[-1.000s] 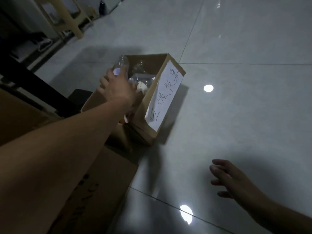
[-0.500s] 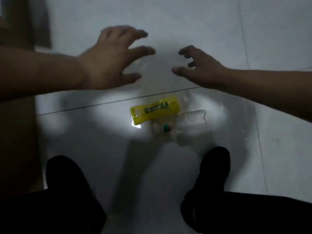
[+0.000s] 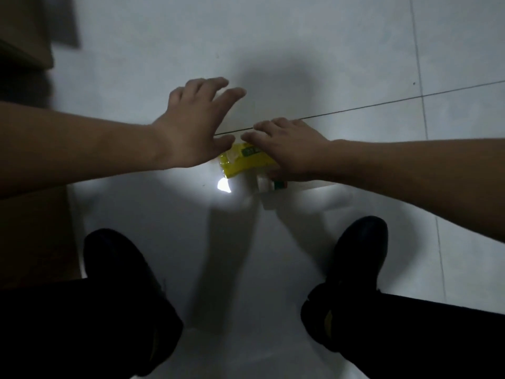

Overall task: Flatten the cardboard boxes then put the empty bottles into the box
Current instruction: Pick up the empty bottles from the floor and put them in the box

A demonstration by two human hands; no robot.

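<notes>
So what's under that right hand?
A yellow bottle pokes out beneath the right hand, with a clear bottle beside it. The hand covers the yellow bottle's other end.

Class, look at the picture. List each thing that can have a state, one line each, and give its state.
Left hand: fingers spread, holding nothing.
Right hand: laid over the yellow bottle; unclear whether it grips.
Yellow bottle: lying on its side on the floor, partly covered.
Clear bottle: lying on its side beside the yellow one, partly hidden by the arm.
Cardboard: blurred, state unclear.
</notes>
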